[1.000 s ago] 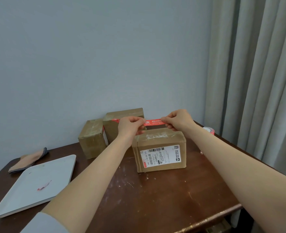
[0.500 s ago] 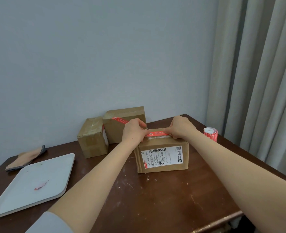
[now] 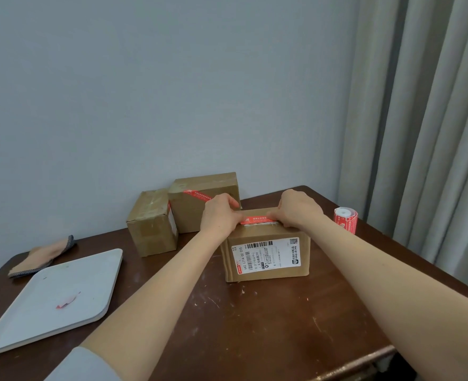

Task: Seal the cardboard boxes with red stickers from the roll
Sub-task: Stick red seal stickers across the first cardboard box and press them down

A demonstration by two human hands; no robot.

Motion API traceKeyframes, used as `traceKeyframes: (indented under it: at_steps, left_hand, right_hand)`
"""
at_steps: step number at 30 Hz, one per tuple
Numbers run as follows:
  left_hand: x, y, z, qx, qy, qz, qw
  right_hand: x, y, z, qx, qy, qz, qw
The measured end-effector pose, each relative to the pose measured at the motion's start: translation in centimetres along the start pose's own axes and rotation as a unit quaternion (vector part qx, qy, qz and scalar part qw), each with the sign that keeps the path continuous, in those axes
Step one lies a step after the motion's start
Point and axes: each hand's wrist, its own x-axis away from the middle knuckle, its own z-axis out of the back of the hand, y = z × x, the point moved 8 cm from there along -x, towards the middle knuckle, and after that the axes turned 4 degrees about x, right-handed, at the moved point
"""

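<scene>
Since a second ago both hands have dropped. The red sticker (image 3: pixel 255 220), then stretched in the air, now lies on the top face of the front box (image 3: pixel 268 259) at mid-frame.

I see both forearms reaching in from the lower edge and converging on that box. Left hand (image 3: pixel 220 215) has knuckles up and fingers curled, pinching the sticker's left end. Right hand (image 3: pixel 299 209) is likewise curled and grips the right end. Only the short stretch between the two hands shows.

The sticker's long axis runs left to right across the frame, left end a touch lower, near the top's front edge. The roll (image 3: pixel 345 220) stands upright on the table (image 3: pixel 255 325), right of the box and apart from it.
</scene>
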Motion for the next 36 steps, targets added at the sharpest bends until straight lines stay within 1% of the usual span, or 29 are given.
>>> traceKeyframes:
  at_steps: [9, 19, 26, 29, 31, 33, 34, 36]
  left_hand:
    - [-0.2, 0.2, -0.5, -0.068, 0.005, -0.014, 0.998]
    - [-0.1, 0.4, -0.4, -0.081, -0.007, 0.005, 0.997]
    - [0.4, 0.2, -0.4, -0.114, -0.009, -0.015, 0.993]
    - [1.0, 0.3, -0.3, -0.138, 0.011, -0.065, 0.988]
    - [2.0, 0.6, -0.4, -0.146, 0.034, -0.131, 0.980]
    - [3.0, 1.1, -0.7, -0.157, 0.050, -0.200, 0.966]
    - [3.4, 1.3, -1.0, -0.172, 0.048, -0.226, 0.958]
    - [3.9, 1.7, -2.0, -0.199, 0.011, -0.242, 0.950]
  right_hand:
    - [0.4, -0.3, 0.1, 0.041, 0.018, -0.003, 0.999]
    - [0.5, -0.5, 0.3, 0.059, 0.027, -0.005, 0.998]
    - [0.9, -0.8, 0.3, 0.080, 0.053, 0.005, 0.995]
    - [1.0, -0.7, 0.3, 0.068, 0.057, 0.013, 0.996]
    - [1.1, -0.4, 0.5, 0.031, 0.060, 0.030, 0.997]
    - [1.3, -0.4, 0.8, 0.010, 0.079, 0.067, 0.995]
    - [1.6, -0.6, 1.0, 0.020, 0.088, 0.090, 0.992]
    - [2.5, -1.4, 0.9, 0.059, 0.084, 0.143, 0.984]
